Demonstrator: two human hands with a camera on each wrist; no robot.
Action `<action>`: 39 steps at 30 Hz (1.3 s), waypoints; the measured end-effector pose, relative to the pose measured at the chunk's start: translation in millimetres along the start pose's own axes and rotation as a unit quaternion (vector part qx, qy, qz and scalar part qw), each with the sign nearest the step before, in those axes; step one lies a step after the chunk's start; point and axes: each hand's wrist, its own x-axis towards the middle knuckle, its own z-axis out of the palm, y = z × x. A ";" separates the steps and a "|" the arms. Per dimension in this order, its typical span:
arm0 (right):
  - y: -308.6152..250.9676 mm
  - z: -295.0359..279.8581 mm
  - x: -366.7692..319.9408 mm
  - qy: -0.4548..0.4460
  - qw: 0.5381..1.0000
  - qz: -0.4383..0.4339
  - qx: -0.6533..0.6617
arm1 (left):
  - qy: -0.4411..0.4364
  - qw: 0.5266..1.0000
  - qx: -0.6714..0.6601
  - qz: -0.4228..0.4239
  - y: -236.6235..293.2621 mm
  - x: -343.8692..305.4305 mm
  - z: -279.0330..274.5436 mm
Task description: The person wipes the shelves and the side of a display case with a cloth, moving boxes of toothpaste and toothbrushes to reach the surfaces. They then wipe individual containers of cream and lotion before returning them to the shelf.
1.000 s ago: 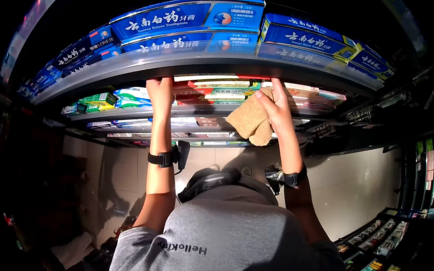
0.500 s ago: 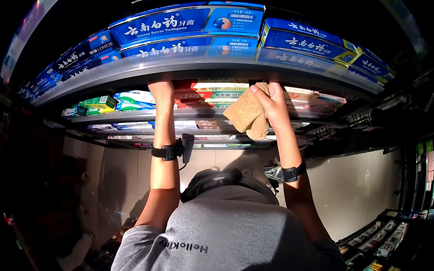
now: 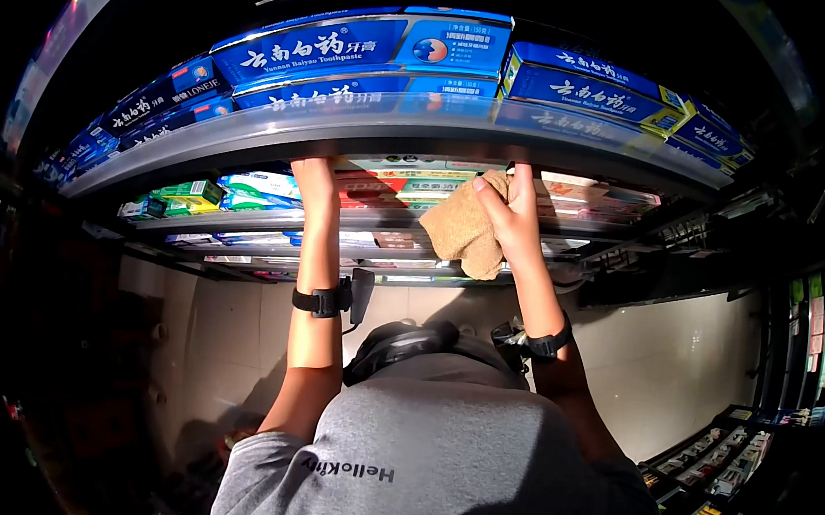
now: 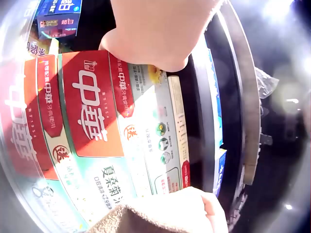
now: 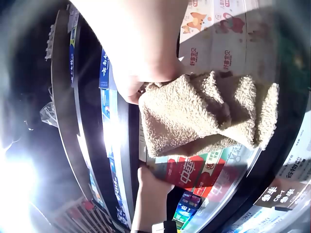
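On the shelf below the blue boxes lies a stack of red, white and green toothpaste boxes (image 4: 90, 104). At the stack's left end, my left hand (image 3: 316, 180) reaches in under the upper shelf, its fingertips hidden; I cannot tell how they lie. A folded tan cloth (image 3: 468, 228) hangs from my right hand (image 3: 517, 221), pinched between thumb and fingers near the stack's right end. The uppermost box (image 3: 408, 161), its side printed with round icons, spans between both hands. In the right wrist view the cloth (image 5: 184, 114) covers part of the stack.
Blue toothpaste boxes (image 3: 302, 51) fill the upper shelf behind a clear front strip (image 3: 345, 119). Green and yellow boxes (image 3: 192, 195) sit left of my left hand, pale pink boxes (image 3: 584, 197) to the right. Lower shelves with more boxes and a tiled floor (image 3: 669, 355) lie below.
Both hands have shifted slightly, the left one rightward and the cloth a little left. Between the hands, the uppermost box now shows its icon-printed side where red and cream showed before.
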 end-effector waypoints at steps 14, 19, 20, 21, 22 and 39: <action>-9.6 -2.7 -8.8 -0.015 0.999 -0.012 -0.042 | -0.036 0.998 -0.060 0.004 -27.8 15.2 -25.9; -5.1 -5.7 -7.1 -0.027 0.998 0.026 -0.043 | 0.044 0.998 -0.038 -0.011 -18.8 8.4 -16.6; -5.3 -7.1 -8.3 -0.033 0.998 0.031 -0.033 | 0.044 0.998 -0.037 -0.011 -13.2 7.2 -15.5; -7.1 -7.9 -9.2 -0.039 0.998 0.037 -0.024 | 0.047 0.997 -0.058 -0.025 -7.0 5.4 -13.4; -7.2 -8.9 -9.7 -0.036 0.998 0.036 -0.025 | 0.048 0.995 -0.079 -0.041 -4.6 3.2 -10.9; 0.9 -18.8 -26.6 -0.023 0.996 0.052 -0.074 | 0.016 0.992 -0.120 -0.030 -9.0 3.8 -9.2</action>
